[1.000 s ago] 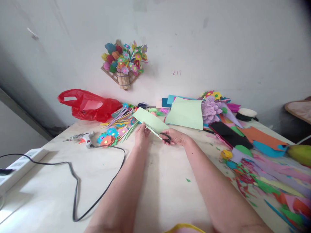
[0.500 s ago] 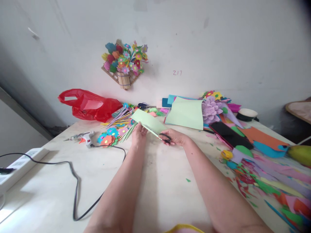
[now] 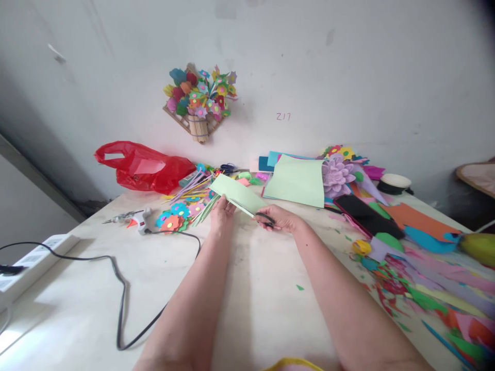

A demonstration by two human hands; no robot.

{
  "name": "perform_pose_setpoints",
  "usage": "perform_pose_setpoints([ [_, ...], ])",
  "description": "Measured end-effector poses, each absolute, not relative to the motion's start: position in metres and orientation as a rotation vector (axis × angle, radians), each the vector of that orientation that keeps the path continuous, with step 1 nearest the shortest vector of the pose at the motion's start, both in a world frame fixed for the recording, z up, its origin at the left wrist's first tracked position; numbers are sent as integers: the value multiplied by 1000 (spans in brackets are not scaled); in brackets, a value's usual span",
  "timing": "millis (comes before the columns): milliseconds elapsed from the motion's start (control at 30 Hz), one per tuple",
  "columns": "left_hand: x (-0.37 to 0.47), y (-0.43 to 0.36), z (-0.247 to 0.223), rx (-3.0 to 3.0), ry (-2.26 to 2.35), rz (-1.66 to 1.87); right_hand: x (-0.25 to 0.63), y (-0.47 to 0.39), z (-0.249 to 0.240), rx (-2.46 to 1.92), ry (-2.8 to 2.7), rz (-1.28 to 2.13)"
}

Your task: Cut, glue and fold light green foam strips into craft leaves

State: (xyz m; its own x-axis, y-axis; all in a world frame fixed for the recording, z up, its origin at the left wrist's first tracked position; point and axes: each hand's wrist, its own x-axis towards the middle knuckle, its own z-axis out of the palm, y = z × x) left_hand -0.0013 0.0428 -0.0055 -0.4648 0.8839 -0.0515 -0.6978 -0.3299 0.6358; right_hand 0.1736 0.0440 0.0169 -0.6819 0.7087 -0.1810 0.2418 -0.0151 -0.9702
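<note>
Landmark adopted: the large pale green sheet (image 3: 296, 180) at the rear of the worktop (image 3: 270, 319).

The narrow pale green piece (image 3: 240, 193) is held up to the left of the landmark and slightly nearer the person. The left hand (image 3: 221, 214) pinches its lower long edge, thumb against the face. The right hand (image 3: 282, 217), left of and nearer than the landmark, is closed around the black-handled scissors (image 3: 266, 220), with the blades at the piece's right end, along the lower edge.

Handling, as judged: the piece appears to be thin craft foam or thick paper; which, cannot be confirmed. It should be very light, flexible and not slippery, prone to bending or tearing at a narrow cut rather than breaking. The sound hold is a light pinch on the broad part, clear of the blades; squeezing may crease it. The scissors are rigid and best held by the handle loops.

Containers: two noted. The red plastic bag (image 3: 145, 167), well left of the landmark, is slumped with its handle loop open; its contents cannot be determined. The stick-built holder (image 3: 198, 128), on the wall above and left of the landmark, bears a full bunch of multicoloured artificial flowers (image 3: 201, 98).
</note>
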Motion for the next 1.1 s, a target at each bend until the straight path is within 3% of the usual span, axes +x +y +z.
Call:
perform_pose_setpoints([
  [1100,1,40,-5,426,730,1937,175,42,18,-952,-1902,1722],
])
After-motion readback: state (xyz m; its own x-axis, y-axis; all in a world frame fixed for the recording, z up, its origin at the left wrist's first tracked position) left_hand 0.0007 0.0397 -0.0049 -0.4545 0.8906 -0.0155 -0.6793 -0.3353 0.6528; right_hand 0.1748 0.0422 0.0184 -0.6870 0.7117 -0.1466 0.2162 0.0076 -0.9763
